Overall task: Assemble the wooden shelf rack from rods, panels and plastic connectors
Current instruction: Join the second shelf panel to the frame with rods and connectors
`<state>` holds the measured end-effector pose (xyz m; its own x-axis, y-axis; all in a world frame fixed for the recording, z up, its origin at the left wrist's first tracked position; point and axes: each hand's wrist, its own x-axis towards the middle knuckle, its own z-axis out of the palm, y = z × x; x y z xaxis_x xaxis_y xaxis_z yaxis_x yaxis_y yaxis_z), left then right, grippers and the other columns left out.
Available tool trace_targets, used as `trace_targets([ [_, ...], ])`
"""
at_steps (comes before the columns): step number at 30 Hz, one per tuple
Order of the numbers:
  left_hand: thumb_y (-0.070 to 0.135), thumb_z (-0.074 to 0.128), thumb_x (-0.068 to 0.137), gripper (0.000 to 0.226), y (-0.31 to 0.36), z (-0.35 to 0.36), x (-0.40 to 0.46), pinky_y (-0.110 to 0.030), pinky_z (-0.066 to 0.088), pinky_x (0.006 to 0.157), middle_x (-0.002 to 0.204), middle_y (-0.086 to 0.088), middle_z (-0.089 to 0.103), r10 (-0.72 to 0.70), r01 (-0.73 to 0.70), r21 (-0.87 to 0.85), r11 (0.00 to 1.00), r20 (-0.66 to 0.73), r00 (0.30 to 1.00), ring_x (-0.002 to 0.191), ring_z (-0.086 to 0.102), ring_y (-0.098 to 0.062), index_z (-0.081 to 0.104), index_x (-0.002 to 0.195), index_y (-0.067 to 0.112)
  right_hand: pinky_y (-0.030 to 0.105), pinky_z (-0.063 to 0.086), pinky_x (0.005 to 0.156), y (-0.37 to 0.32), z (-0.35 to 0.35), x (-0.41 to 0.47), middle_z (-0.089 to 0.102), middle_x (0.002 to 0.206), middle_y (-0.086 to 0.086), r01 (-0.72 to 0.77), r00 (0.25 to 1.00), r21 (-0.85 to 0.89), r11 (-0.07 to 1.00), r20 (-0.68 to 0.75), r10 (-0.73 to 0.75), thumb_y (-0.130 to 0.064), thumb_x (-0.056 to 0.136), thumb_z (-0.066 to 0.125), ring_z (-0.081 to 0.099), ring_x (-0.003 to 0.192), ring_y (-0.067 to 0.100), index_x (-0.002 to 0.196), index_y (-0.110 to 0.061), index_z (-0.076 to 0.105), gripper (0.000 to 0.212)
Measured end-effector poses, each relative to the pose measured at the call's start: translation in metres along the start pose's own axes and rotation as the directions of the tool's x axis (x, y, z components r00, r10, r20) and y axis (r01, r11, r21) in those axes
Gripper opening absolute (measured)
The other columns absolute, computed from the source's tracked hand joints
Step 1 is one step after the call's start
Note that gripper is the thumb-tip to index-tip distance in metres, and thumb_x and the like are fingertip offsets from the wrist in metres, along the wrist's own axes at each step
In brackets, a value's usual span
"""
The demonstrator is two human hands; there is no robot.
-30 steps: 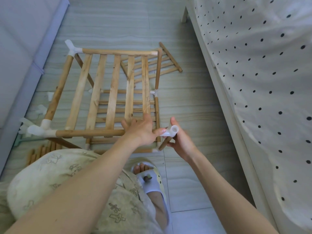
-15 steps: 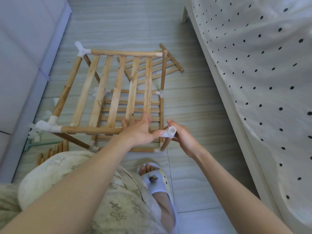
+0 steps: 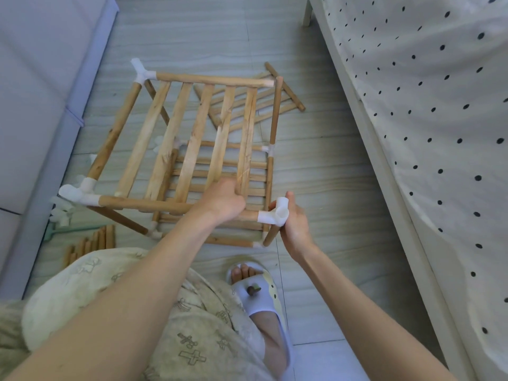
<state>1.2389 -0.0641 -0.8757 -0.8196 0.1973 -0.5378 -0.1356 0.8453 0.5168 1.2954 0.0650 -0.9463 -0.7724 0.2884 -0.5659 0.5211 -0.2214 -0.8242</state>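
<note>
Since the earlier frame the white connector now sits seated on the end of the front rod, and the rack has swung slightly. The left hand curls its fingers over that rod and the slatted panel just left of the connector. The right hand wraps its fingers around the connector's far side, above a lower rod. Spare rods lie far left of the fingers; a loose panel lies beyond them; a slippered foot rests below.
</note>
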Motion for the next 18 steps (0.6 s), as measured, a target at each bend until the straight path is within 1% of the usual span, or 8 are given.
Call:
trace_targets([
  [2,0.002,0.037,0.093,0.044,-0.004,-0.002,-0.001,-0.026,0.034,0.089,0.118,-0.003,0.053,0.041,-0.041,0.024,0.999,0.019,0.999,0.112,0.047,-0.021,0.047,0.135,0.011,0.019,0.037,0.055,0.006,0.0,-0.004,0.048,0.06,0.002,0.015,1.0,-0.075,0.997,-0.011,-0.016,-0.036,0.102,0.024,0.044,0.057,0.012,0.066,-0.015,0.047,0.048],
  [4,0.001,0.036,0.093,0.051,-0.008,-0.007,-0.003,-0.028,0.03,0.103,0.139,-0.004,0.048,0.067,-0.068,0.069,0.995,0.019,0.998,0.131,0.039,-0.023,0.041,0.141,0.017,0.018,0.037,0.055,0.011,0.004,-0.011,0.044,0.061,0.0,0.061,0.997,-0.135,0.989,-0.047,-0.067,-0.033,0.102,0.026,0.042,0.059,0.013,0.065,-0.016,0.041,0.044],
  [6,0.001,0.035,0.092,0.056,-0.013,-0.014,-0.001,-0.037,0.021,0.115,0.148,-0.004,0.039,0.078,-0.082,0.178,0.981,0.032,0.996,0.139,0.03,-0.025,0.036,0.144,0.02,0.025,0.034,0.061,0.016,0.012,-0.018,0.043,0.067,0.002,0.162,0.978,-0.286,0.944,-0.077,-0.191,-0.024,0.103,0.026,0.04,0.067,0.019,0.07,-0.017,0.039,0.035],
  [9,-0.005,0.034,0.088,0.064,-0.02,-0.027,0.0,-0.038,0.022,0.115,0.146,-0.002,0.041,0.087,-0.114,0.291,0.95,0.104,0.991,0.137,0.033,-0.021,0.034,0.145,0.023,0.032,0.039,0.07,0.02,0.024,-0.028,0.051,0.081,0.01,0.22,0.959,-0.442,0.87,-0.065,-0.276,-0.02,0.102,0.024,0.048,0.078,0.028,0.083,-0.015,0.042,0.027],
  [12,-0.009,0.029,0.085,0.069,-0.027,-0.048,0.001,-0.033,0.031,0.111,0.143,0.0,0.046,0.083,-0.145,0.311,0.939,0.206,0.975,0.134,0.039,-0.018,0.038,0.142,0.029,0.043,0.048,0.079,0.015,0.034,-0.034,0.061,0.1,0.019,0.184,0.977,-0.491,0.852,-0.003,-0.213,-0.015,0.099,0.033,0.058,0.093,0.036,0.104,-0.005,0.052,0.022],
  [15,-0.011,0.028,0.085,0.07,-0.036,-0.07,0.0,-0.034,0.031,0.111,0.142,0.002,0.047,0.051,-0.148,0.376,0.915,0.256,0.965,0.135,0.037,-0.017,0.039,0.141,0.029,0.05,0.053,0.079,0.005,0.043,-0.039,0.063,0.094,0.019,0.1,0.989,-0.406,0.908,0.138,-0.048,-0.002,0.094,0.032,0.064,0.078,0.033,0.103,-0.004,0.053,0.023],
  [16,-0.011,0.03,0.087,0.067,-0.042,-0.076,-0.002,-0.032,0.029,0.112,0.142,0.002,0.046,0.042,-0.137,0.371,0.918,0.254,0.966,0.135,0.036,-0.017,0.039,0.142,0.026,0.048,0.055,0.078,0.002,0.045,-0.041,0.062,0.088,0.018,0.042,0.977,-0.327,0.944,0.212,0.03,0.001,0.095,0.029,0.063,0.069,0.029,0.1,-0.003,0.053,0.025],
  [18,-0.005,0.04,0.092,0.056,-0.059,-0.084,-0.007,-0.025,0.029,0.109,0.143,0.001,0.045,0.058,-0.13,0.289,0.948,0.245,0.968,0.133,0.037,-0.015,0.038,0.143,0.021,0.035,0.056,0.073,-0.003,0.049,-0.044,0.061,0.083,0.013,-0.051,0.918,-0.246,0.968,0.371,0.143,0.006,0.095,0.027,0.064,0.064,0.021,0.101,-0.003,0.052,0.027],
])
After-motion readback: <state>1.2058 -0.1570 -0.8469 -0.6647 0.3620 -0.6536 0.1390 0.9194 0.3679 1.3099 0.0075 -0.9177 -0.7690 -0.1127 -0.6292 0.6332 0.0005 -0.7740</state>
